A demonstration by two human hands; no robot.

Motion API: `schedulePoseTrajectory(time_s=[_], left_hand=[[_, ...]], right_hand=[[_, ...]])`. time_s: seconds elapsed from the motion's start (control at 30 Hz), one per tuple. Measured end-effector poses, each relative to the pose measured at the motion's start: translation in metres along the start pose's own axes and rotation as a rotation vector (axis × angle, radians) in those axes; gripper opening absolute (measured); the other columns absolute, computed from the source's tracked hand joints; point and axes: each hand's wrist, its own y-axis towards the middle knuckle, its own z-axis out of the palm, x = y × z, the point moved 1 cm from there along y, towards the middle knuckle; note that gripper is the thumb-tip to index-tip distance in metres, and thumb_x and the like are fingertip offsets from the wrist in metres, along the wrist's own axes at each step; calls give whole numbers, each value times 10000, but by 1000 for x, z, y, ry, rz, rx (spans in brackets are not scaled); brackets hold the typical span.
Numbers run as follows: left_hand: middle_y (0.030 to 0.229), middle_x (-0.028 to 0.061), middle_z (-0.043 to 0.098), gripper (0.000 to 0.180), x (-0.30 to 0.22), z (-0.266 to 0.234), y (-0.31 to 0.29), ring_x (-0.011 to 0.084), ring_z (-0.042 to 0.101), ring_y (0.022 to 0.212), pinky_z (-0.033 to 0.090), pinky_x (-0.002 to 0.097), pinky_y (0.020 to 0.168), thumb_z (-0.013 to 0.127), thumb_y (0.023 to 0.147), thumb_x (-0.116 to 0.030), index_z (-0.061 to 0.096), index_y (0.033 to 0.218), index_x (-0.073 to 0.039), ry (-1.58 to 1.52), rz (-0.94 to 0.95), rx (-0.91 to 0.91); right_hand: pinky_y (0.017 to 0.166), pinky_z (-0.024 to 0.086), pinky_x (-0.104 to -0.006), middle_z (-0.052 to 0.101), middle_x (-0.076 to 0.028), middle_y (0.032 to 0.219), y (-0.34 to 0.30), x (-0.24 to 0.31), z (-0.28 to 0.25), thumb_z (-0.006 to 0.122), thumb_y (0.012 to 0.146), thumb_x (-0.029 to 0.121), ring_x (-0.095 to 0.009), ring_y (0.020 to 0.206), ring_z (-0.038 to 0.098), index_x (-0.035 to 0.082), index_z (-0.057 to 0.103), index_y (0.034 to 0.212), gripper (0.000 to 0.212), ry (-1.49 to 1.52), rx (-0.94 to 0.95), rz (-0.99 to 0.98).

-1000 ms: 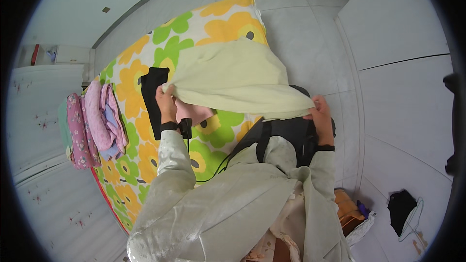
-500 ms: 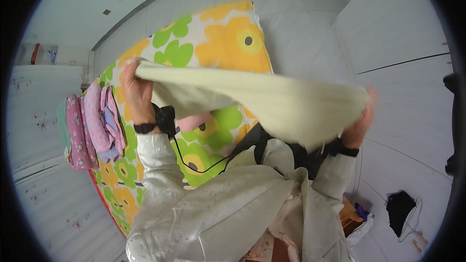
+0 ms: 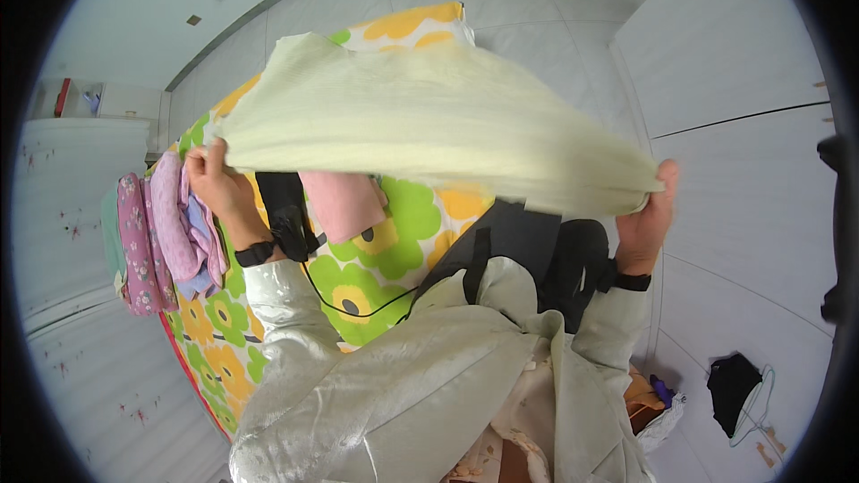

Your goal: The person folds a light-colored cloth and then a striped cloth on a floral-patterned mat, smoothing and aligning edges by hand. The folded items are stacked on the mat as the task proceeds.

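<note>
In the head view, our left hand (image 3: 219,183) pinches the left end of a pale yellow-green cloth (image 3: 403,116) and our right hand (image 3: 646,219) clasps its right end, so each grip is closed on fabric. The cloth stretches between them above the flowered bed (image 3: 224,358), its near edge drawn fairly straight; whether its far part touches the bed, we cannot tell. On the near side a folded pink cloth (image 3: 344,206) lies on the bed, with a black cloth (image 3: 279,190) to its left, partly hidden. Farther left sits a row of folded fabrics (image 3: 183,233). We judge that a slack pinch at either end could let the cloth slip and bunch; a low sweep of its near edge could drag the pink cloth out of its fold; and the cable (image 3: 362,315) by our left wrist could snag loose fabric.
</note>
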Motion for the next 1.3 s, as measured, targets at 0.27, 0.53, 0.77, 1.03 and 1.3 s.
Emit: schedulePoseTrajectory(time_s=[0.27, 0.53, 0.77, 1.03, 1.3], left_hand=[[668, -23, 502, 218, 171, -99, -90, 119, 513, 580, 414, 261, 510, 640, 804, 10, 476, 749, -122, 255, -686, -208], [799, 35, 603, 157, 192, -113, -97, 159, 578, 660, 450, 285, 558, 687, 810, -82, 553, 886, -52, 356, -883, -84], [844, 30, 605, 147, 171, -93, -96, 124, 569, 726, 443, 258, 630, 644, 810, -48, 578, 939, -31, 387, -711, 18], [856, 6, 571, 171, 155, 45, -125, 128, 546, 829, 449, 264, 775, 587, 823, -14, 562, 992, -25, 425, -33, 550], [846, 175, 606, 130, 209, 95, -245, 360, 581, 794, 452, 457, 684, 566, 798, -115, 586, 909, -50, 886, -230, 1038]], right_hand=[[621, 561, -289, 565, -29, 846, -56, -127, -63, 449, 883, 75, -144, 672, 603, 111, 544, 922, 108, -451, -189, 747], [628, 563, -284, 527, -11, 806, -59, -149, -82, 467, 856, 109, -134, 645, 587, 92, 555, 877, 92, -659, -139, 890], [665, 562, -291, 546, -19, 838, -59, -145, -82, 474, 827, 68, -142, 731, 587, 62, 591, 860, 121, -674, -59, 914], [663, 559, -279, 547, -16, 841, -60, -148, -85, 498, 816, 78, -125, 746, 576, 54, 597, 862, 112, -674, -50, 898], [651, 543, -266, 572, -26, 839, -62, -148, -84, 501, 820, 90, -133, 707, 591, 60, 600, 868, 114, -666, -73, 890]])
